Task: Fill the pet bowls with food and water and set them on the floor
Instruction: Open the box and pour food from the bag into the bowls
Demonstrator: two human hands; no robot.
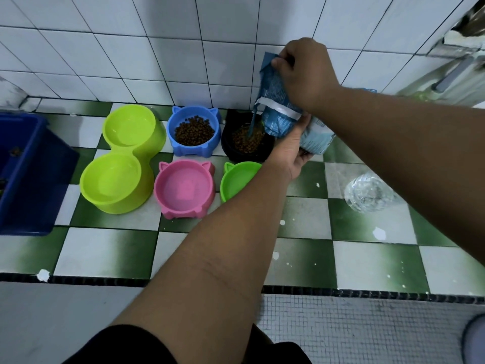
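Green-and-white checkered floor tiles (pixel 110 253) are met by a white tiled wall (pixel 131 48). A dark blue bin (pixel 26 174) is seen at the left edge. Beside it a lime double bowl (pixel 147 153) is set, with a pink bowl (pixel 160 195) and a green bowl (pixel 236 179) in front. Behind them a blue bowl (pixel 170 127) and a black bowl (pixel 228 148) are loaded with brown kibble. A blue food bag (pixel 278 101) is held tilted over the black bowl: its top is pinched by the right hand (pixel 304 72), and its lower part is gripped from beneath by the left hand (pixel 291 153). A clear bottle (pixel 370 193) is seen on the tiles at the right.
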